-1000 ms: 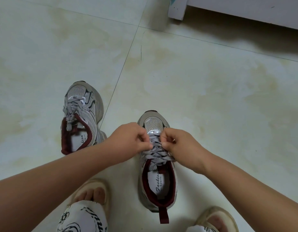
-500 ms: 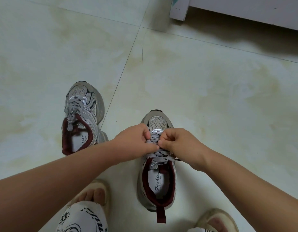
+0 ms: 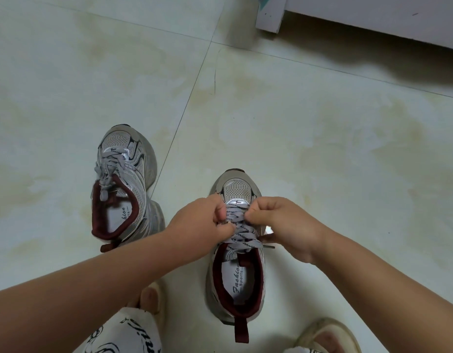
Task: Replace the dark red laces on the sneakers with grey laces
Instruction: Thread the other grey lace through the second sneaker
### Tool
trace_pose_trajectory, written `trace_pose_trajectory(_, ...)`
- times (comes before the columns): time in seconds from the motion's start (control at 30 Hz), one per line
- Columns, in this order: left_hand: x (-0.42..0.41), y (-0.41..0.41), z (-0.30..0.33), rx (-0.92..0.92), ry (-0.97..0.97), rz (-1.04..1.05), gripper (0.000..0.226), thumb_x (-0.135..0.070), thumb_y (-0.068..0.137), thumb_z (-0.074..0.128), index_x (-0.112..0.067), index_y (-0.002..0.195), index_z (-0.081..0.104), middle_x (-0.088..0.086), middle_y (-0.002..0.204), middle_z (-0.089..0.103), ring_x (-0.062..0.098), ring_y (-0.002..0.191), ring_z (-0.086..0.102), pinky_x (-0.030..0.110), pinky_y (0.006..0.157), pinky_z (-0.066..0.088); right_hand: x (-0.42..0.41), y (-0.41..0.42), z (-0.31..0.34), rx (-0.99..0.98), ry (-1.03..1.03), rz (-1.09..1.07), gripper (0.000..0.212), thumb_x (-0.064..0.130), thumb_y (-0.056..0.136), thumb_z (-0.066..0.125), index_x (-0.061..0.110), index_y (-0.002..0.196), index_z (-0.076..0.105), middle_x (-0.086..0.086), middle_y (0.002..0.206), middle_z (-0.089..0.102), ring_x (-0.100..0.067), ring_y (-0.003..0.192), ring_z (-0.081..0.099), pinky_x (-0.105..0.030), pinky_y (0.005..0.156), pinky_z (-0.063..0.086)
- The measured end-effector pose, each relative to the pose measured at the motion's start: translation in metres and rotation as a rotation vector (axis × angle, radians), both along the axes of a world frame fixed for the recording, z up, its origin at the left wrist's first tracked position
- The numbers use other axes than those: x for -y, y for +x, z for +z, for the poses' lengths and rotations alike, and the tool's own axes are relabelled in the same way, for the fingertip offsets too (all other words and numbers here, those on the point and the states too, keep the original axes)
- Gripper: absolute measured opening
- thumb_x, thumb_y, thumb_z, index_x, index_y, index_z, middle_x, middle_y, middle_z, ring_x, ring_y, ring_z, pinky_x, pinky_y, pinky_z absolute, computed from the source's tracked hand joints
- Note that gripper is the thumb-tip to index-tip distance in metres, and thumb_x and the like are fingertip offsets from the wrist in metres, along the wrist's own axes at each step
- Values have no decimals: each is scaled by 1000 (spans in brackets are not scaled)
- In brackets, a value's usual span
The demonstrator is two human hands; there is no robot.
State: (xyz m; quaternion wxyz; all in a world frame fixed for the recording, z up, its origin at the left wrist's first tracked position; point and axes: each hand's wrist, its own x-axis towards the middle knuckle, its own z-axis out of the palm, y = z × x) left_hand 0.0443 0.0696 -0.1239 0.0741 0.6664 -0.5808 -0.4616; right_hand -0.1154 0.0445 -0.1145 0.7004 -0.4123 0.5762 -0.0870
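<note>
Pinching the grey laces from both sides, the two hands meet over the near sneaker, which stands on the tiled floor with its toe pointing away. In the head view, the left hand curls its fingers and thumb round the lacing on the shoe's left side; the right hand does the same on the right side, knuckles up. Which strand each hand holds is hard to make out, since the fingertips hide the crossing. A lace tip pokes out beneath the right hand's wrist. Dark red lining rims the shoe's opening, and a dark red pull tab hangs at the heel.

The second sneaker stands to the left and further off, apart from the first, already threaded with grey laces. Two slippered feet show at the bottom edge, and a white furniture base sits at the top right.
</note>
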Motion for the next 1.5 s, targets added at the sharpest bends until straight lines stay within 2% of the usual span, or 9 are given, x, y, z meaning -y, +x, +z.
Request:
trace_pose_trajectory(0.13, -5, -8, 11, 135, -158, -171, 15, -27, 90, 51, -26, 76, 45, -7, 82, 45, 15, 78, 50, 26, 66, 36, 2, -7, 1, 105, 158, -139, 27, 3, 87, 49, 14, 63, 49, -1, 63, 48, -13, 62, 43, -26, 62, 38)
trace_pose_trajectory(0.4, 2, -8, 19, 307, -240, -351, 18, -41, 87, 52, -30, 95, 63, -11, 91, 41, 13, 90, 53, 22, 70, 35, 2, -22, 15, -43, -116, 182, 20, 11, 72, 55, 7, 78, 74, -9, 85, 72, -13, 80, 64, -25, 86, 51)
trace_pose_trajectory(0.57, 15, -9, 18, 274, -117, -310, 23, -23, 88, 53, -8, 80, 67, 7, 82, 67, 18, 75, 60, 24, 61, 42, 3, -11, 2, -187, -200, 34, 16, -6, 82, 52, 4, 78, 64, -10, 68, 61, -20, 59, 58, -31, 66, 56)
trace_pose_trajectory(0.67, 19, -6, 15, 207, -21, -265, 25, -26, 91, 54, -10, 72, 57, 8, 68, 54, 16, 59, 45, 20, 51, 30, 0, -1, -5, -334, -330, 208, 7, 13, 77, 67, 10, 72, 63, -3, 67, 62, -17, 62, 58, -35, 70, 55)
trace_pose_trajectory(0.77, 20, -1, 12, 136, 37, -208, 28, -25, 92, 52, -11, 68, 47, 3, 61, 42, 13, 53, 33, 19, 48, 25, 2, 5, 1, -461, -475, 371, 10, 16, 83, 60, 13, 73, 62, -1, 73, 61, -19, 71, 58, -29, 68, 47)
trace_pose_trajectory(0.93, 13, 3, 10, 79, 23, -195, 23, -27, 90, 56, -11, 72, 57, 7, 72, 58, 14, 61, 45, 24, 57, 35, 2, 10, 6, -558, -688, 648, 10, 15, 88, 46, 12, 79, 47, -7, 76, 52, -27, 74, 49, -30, 57, 31)
trace_pose_trajectory(1.1, 6, 4, 14, 58, -16, -241, 16, -29, 80, 67, -29, 69, 56, 3, 85, 67, 17, 82, 62, 34, 78, 50, 0, 3, -4, -439, -561, 446, 23, 12, 85, 48, 20, 66, 40, 2, 64, 47, -20, 64, 44, -28, 54, 34)
trace_pose_trajectory(1.37, 12, 12, 10, -7, 14, -166, 21, -20, 87, 59, -23, 67, 54, -8, 61, 56, 0, 54, 50, 13, 54, 38, 2, 2, -7, -378, -521, 488, 24, 7, 81, 53, 21, 63, 46, 8, 60, 48, -12, 58, 44, -25, 59, 39)
trace_pose_trajectory(1.5, 10, 14, 4, -157, 120, -6, 23, -9, 91, 51, -17, 69, 53, 5, 78, 65, 22, 79, 63, 37, 81, 53, 5, -4, -5, -179, -305, 330, 23, 9, 85, 56, 11, 62, 52, 2, 60, 50, -11, 58, 44, -26, 64, 42)
